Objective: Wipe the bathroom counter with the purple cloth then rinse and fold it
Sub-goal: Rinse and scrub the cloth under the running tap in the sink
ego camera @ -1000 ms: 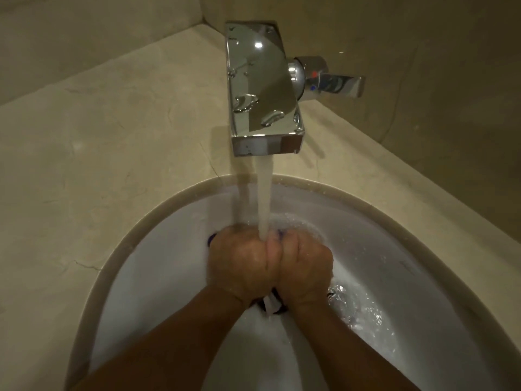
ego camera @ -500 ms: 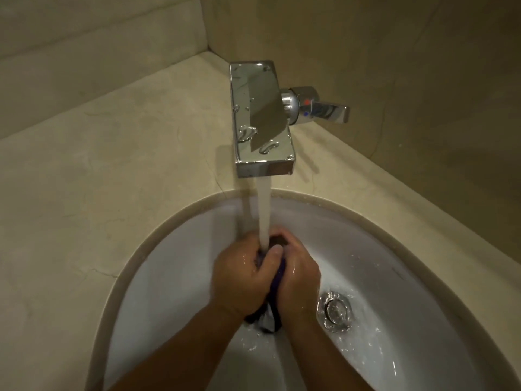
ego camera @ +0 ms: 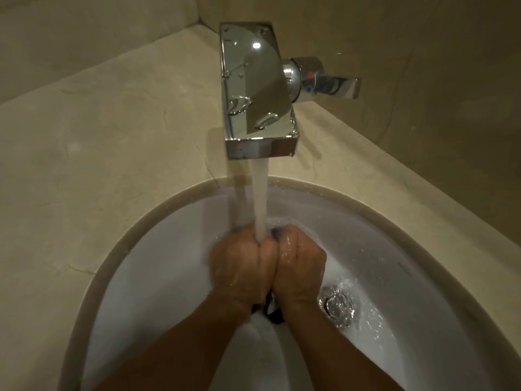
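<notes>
Fists have closed tighter together, hiding most of the purple cloth (ego camera: 274, 234). Left hand (ego camera: 242, 266) and right hand (ego camera: 301, 266) clamp it in curled fingers directly under the faucet stream (ego camera: 260, 198), over the sink (ego camera: 169, 263), apparently so running water flushes it.

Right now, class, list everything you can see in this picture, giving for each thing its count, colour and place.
tap: 1, chrome, on the counter behind the sink
handle: 1, chrome with red and blue dots, right of the tap
water: 1 stream, white, falling from the tap onto the hands
sink: 1, white, set in the counter
drain: 1, chrome, in the sink, right of the hands
counter: 1, beige, around the sink
wall: beige, behind the counter
cloth: 1, purple, mostly hidden between the hands
left hand: 1, gripping the cloth
right hand: 1, gripping the cloth
</notes>
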